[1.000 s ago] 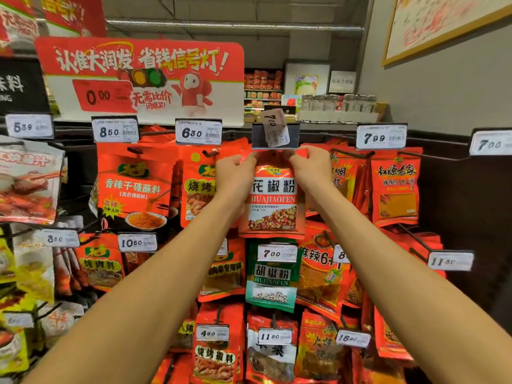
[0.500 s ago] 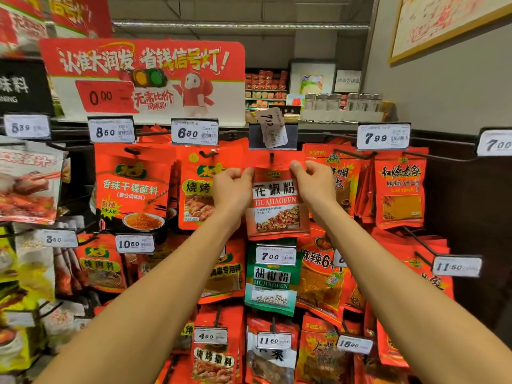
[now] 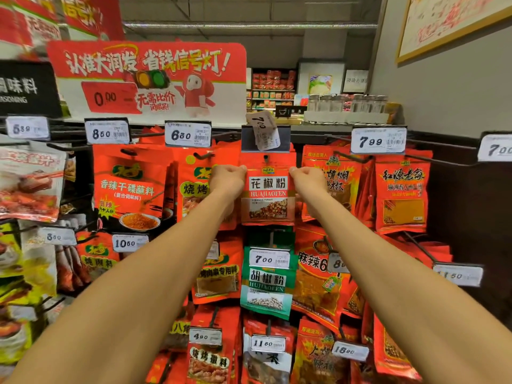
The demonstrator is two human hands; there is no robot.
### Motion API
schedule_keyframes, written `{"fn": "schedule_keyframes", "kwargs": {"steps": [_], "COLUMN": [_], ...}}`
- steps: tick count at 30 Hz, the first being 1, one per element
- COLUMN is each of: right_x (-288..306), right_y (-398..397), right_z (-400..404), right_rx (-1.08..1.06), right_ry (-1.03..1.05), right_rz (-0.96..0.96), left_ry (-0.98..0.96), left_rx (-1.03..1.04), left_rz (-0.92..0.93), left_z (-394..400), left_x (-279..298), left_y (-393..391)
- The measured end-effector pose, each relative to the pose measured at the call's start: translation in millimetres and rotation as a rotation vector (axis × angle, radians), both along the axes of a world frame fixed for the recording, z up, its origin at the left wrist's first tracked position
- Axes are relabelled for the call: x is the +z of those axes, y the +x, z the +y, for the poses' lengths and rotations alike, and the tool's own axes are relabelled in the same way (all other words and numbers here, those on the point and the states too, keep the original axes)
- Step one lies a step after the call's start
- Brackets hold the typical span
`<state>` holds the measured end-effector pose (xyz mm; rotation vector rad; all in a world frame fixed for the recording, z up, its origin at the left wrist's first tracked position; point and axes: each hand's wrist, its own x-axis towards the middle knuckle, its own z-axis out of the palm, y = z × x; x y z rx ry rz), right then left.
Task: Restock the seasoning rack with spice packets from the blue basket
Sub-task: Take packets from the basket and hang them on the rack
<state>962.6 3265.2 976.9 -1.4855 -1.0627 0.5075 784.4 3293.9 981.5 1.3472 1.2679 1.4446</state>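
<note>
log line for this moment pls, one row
step: hang packet | left hand: pinches huajiaofen packet top left | right hand: pinches top right | packet hole at peg | basket: unseen

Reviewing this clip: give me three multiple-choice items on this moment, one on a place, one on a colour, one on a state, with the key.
1. The packet marked HUAJIAOFEN hangs directly above:
A. the green packet
B. the 8.50 tag
C. the glass jars

2. The packet marked HUJIAOFEN is mainly:
A. red
B. green
C. yellow

3. The 7.00 tag above the held packet is:
A. straight in its holder
B. tilted askew
C. missing

Key:
1 A, the green packet is right below it.
2 B, its body is green among red ones.
3 B, it sits crooked, while the left hand and right hand pinch the packet's upper corners.
</note>
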Motion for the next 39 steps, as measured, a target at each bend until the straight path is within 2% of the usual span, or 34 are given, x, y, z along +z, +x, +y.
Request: {"fn": "schedule_keyframes", "kwargs": {"steps": [6,10,14,18,21,28,35,39], "right_x": [-21.8,-38.3,-82.1,-139.8,-197.6,-350.5,-503.0,-610.5], "right_y": [15.3,12.6,-1.8,-12.1,-17.7,-43.1,-66.5,-69.8], "right_z": [-54.2,-105.6,-153.9,-194.1,-212.6,-241.9,-282.6,-308.3], "right_rx": [-0.029,0.145,0.253,0.255,0.244,0.023,-0.143,-0.183], "right_ry": [0.143,0.192,0.131,0.107,-0.042,-0.483,-0.849,-1.009], "right_rz": [-0.001,0.133,0.209,0.278,0.35,0.517,0.51,0.482], "left_ry": [0.033,0.076,-0.01,-0.177,-0.317,-0.666,-1.041,-1.226], "left_rx": [-0.115,-0.181,-0.249,-0.255,-0.235,-0.277,-0.267,-0.185], "left_rz": [-0.131,-0.127,-0.116,-0.094,-0.089,-0.1,-0.029,-0.014], "left_z": [-46.5,-80.6,-111.4,-132.0,-145.5,-171.6,-206.5,-233.6], "left_x": [-16.5,-39.2,-94.2,-167.0,-217.9,-341.1,-482.0,-576.4], "left_y": [-40.3,-63.1,-72.8,-86.1,-94.4,-102.8,-111.5,-114.5]}}
